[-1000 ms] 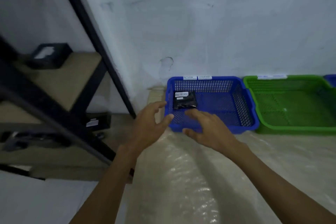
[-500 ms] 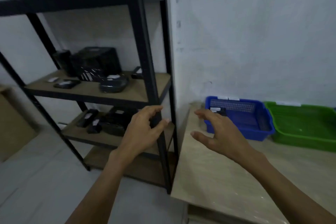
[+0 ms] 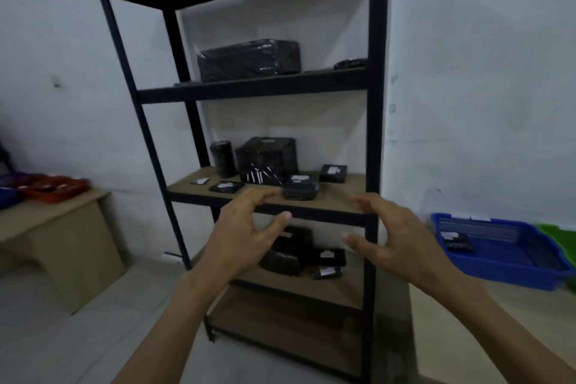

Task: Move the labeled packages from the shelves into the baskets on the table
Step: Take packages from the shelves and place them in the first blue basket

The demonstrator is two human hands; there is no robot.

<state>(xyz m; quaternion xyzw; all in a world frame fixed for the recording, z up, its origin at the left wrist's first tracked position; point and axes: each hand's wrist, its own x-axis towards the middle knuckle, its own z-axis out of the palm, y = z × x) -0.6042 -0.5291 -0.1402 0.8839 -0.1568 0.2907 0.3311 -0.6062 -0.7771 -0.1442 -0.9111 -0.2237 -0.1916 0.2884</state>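
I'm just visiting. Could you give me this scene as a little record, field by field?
Place: black metal shelving rack beside a table
Left hand: empty, fingers loosely curled, before the middle shelf
Right hand: empty, likewise
Shelves: black wrapped packages with white labels
Blue plastic mesh basket: on the table, holds one black labelled package
Green plastic basket: right of the blue one, cut off

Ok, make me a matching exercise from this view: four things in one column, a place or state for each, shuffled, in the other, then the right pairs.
Things
1. blue basket
2. red tray
3. big wrapped box
4. left hand

Places or states
A. high on the shelf unit
B. open, holding nothing
C. right of the shelf unit, one package inside
D. far left, on a brown surface

Pairs: 1-C, 2-D, 3-A, 4-B
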